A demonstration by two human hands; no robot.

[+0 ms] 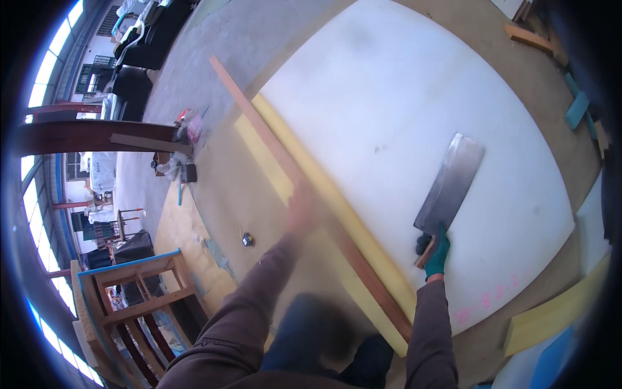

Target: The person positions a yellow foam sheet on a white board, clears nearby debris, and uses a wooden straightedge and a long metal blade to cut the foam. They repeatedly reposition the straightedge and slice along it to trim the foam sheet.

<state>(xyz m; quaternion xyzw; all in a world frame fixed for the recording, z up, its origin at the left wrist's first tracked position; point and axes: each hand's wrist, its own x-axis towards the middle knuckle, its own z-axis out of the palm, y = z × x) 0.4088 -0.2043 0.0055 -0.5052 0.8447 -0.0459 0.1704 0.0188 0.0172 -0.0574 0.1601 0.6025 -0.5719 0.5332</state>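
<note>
My right hand [438, 251], in a green glove, grips the wooden handle of a broad-bladed cleaver [450, 185]. Its wide grey blade points away over a large white foam slab [389, 97]. My bare left hand [302, 211] is at the middle of a long wooden batten [259, 123]; motion blur smears its fingers. The batten runs diagonally from the far left to near my knees. Along its right side a yellow foam edge [337, 207] borders the white slab. A yellow foam strip [262, 159] shows on its left side.
A small tape measure [247, 239] lies on the brown surface left of my left arm. A wooden frame [146, 292] stands at lower left, near a dark red post [97, 137]. Blue-green foam scraps [576, 110] and a yellow foam piece [551, 311] lie to the right.
</note>
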